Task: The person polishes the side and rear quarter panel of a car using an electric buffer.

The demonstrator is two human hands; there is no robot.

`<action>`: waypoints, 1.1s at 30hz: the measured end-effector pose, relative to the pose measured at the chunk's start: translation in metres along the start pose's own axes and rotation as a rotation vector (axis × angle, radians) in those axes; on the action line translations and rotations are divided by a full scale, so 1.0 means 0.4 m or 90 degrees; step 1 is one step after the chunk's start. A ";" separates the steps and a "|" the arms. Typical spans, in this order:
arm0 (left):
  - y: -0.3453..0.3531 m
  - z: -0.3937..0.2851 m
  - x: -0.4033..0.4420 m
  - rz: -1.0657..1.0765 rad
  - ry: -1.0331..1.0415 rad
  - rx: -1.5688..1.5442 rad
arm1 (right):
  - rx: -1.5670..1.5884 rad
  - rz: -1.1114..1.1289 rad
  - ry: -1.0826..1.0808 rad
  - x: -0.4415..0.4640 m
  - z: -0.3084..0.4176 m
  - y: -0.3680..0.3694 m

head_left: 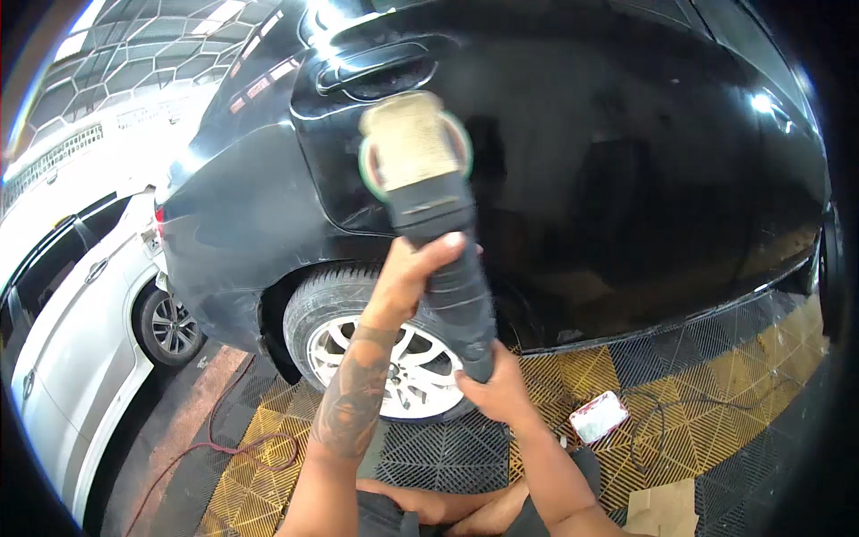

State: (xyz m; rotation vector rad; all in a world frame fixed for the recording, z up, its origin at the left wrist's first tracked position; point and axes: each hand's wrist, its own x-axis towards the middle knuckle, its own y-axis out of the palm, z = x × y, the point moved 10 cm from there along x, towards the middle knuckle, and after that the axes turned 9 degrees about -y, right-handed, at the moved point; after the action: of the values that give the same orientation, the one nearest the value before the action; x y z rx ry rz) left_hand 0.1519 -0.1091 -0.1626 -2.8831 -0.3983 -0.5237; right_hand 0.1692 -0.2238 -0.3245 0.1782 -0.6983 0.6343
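A car polisher (465, 291) with a dark body and tan-covered head is held up in front of the black car door (608, 197). The green-edged round pad (369, 170) shows on both sides of the head, just below the door handle (380, 70); I cannot tell whether it touches the paint. My left hand (407, 277) is wrapped round the body behind the head, thumb on top. Lower down, my right hand (497, 391) grips the rear end of the tool. Behind the tool is a white-spoked wheel (335, 345).
A white car (76, 304) stands at the left. On the yellow and black grid floor (447, 456) lie a red hose (215, 443), a dark cable (662, 421), a white and red box-like item (599, 417) and a brown paper or cardboard piece (662, 510).
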 end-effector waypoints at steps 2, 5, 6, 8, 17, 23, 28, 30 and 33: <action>0.032 -0.093 -0.017 -0.093 0.047 0.345 | 0.080 -0.039 0.050 -0.031 -0.043 -0.034; 0.051 -0.296 -0.092 -0.337 0.293 0.439 | 0.117 -0.068 0.105 -0.049 -0.056 -0.108; 0.072 -0.364 -0.118 -0.350 0.570 0.340 | 0.138 -0.084 0.134 -0.058 -0.056 -0.121; 0.132 -0.432 -0.092 -0.363 0.724 0.460 | 0.148 -0.101 0.107 -0.044 -0.044 -0.128; 0.004 -0.498 0.191 -0.036 0.555 0.303 | 0.075 -0.031 0.063 0.012 -0.034 -0.057; -0.222 -0.485 0.116 -0.093 0.413 0.187 | -0.042 0.088 0.005 0.084 0.045 0.076; -0.348 -0.454 0.056 -0.146 0.370 0.145 | -0.062 0.133 -0.012 0.091 0.034 0.150; -0.356 -0.431 0.034 -0.166 0.378 0.115 | -0.064 0.136 -0.019 0.078 0.027 0.152; -0.365 -0.400 0.019 -0.179 0.383 0.072 | -0.052 0.153 0.008 0.059 0.026 0.143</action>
State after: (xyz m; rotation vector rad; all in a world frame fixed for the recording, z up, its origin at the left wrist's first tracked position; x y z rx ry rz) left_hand 0.0650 -0.0053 0.0068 -2.4077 -0.6961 -1.3112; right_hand 0.1431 -0.1703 -0.3044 0.0138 -0.7390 0.8341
